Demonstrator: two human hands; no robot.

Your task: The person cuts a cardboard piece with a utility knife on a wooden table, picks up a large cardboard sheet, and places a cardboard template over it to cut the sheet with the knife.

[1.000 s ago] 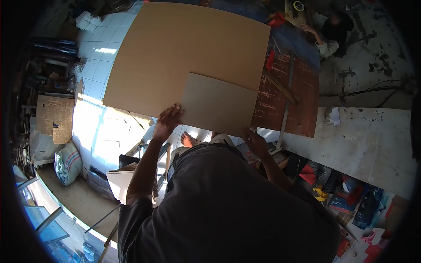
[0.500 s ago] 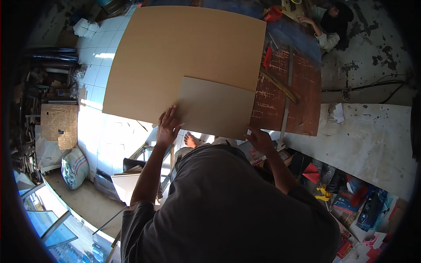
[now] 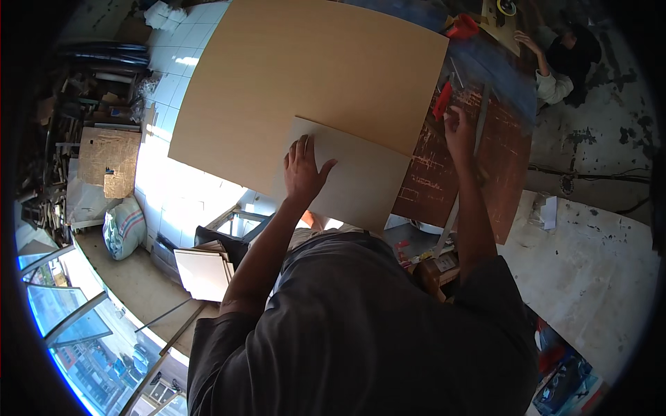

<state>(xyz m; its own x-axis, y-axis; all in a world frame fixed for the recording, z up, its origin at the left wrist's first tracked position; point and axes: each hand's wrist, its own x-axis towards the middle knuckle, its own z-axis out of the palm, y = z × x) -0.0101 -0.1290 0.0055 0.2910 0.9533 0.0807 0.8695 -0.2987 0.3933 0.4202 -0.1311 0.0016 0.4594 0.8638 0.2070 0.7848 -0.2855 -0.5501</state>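
Note:
A small grey-brown board (image 3: 361,173) lies on the near right corner of a large brown board (image 3: 312,66). My left hand (image 3: 303,170) rests flat on the small board's left part, fingers and thumb spread. Beyond the boards' right edge, my right hand (image 3: 460,135) reaches over the reddish-brown worktop. Its fingers are bent and a little apart, close to a red-handled tool (image 3: 442,101). I see nothing held in that hand, though its palm side is partly hidden.
A long metal strip (image 3: 483,111) runs along the worktop (image 3: 510,166). Another person's hand (image 3: 528,43) is at the far right, near a red object (image 3: 463,28) and a tape roll (image 3: 507,7). A whitish table (image 3: 590,256) stands right; a stuffed sack (image 3: 125,229) sits left.
My right hand has left the small board's near right corner and moved far right toward the red-handled tool. My left hand has shifted from the small board's left edge onto its surface.

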